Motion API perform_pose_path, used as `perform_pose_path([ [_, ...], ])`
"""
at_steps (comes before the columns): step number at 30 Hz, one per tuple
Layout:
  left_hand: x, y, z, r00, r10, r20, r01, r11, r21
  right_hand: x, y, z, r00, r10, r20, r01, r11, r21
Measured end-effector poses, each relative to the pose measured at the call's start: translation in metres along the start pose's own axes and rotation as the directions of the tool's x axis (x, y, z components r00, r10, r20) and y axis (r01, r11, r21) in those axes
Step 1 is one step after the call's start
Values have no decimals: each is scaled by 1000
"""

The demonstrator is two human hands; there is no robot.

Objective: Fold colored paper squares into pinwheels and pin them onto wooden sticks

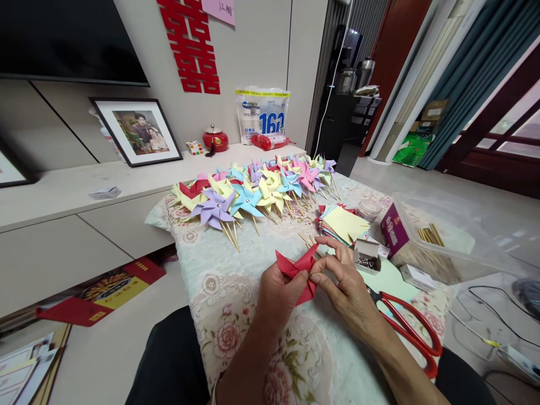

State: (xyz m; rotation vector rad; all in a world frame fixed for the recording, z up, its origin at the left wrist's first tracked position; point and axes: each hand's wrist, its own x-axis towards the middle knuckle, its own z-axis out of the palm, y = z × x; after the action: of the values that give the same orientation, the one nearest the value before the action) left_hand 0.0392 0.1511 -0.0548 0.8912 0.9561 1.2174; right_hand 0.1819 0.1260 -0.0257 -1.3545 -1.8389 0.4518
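Across the table [236,267], spread with a pale green floral cloth, we see a broad bunch of multicoloured paper pinwheels on thin wooden sticks [247,201]. Nearer us, both forearms slant inward from the lower edge and meet at the front. Our left hand [276,288] leans in with its thumb pressed flat, pinching a red folded-paper piece with pointed tips [307,260], held just above the cloth; its other fingers are mostly hidden. Our right hand [343,275] bends in, thumb and index finger pinching the paper's gathered centre, another finger arched above. Beside the right forearm lie red-handled scissors [410,336]; beyond that hand stands a small open cardboard box of metal bits [368,248].
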Motion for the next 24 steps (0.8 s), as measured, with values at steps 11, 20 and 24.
perform_pose_path([
  [11, -2, 2, 3, 1000, 22, -17, -22, 999, 24, 1, -2, -1, 999, 35, -8, -34, 995, 95],
  [20, -8, 8, 8, 998, 16, -58, -17, 1000, -11, 0, -6, 0, 997, 78, -11, -77, 992, 102],
  [24, -3, 3, 5, 999, 12, -32, -12, 1000, -4, 1, -6, 1, 996, 86, -17, -82, 987, 138],
])
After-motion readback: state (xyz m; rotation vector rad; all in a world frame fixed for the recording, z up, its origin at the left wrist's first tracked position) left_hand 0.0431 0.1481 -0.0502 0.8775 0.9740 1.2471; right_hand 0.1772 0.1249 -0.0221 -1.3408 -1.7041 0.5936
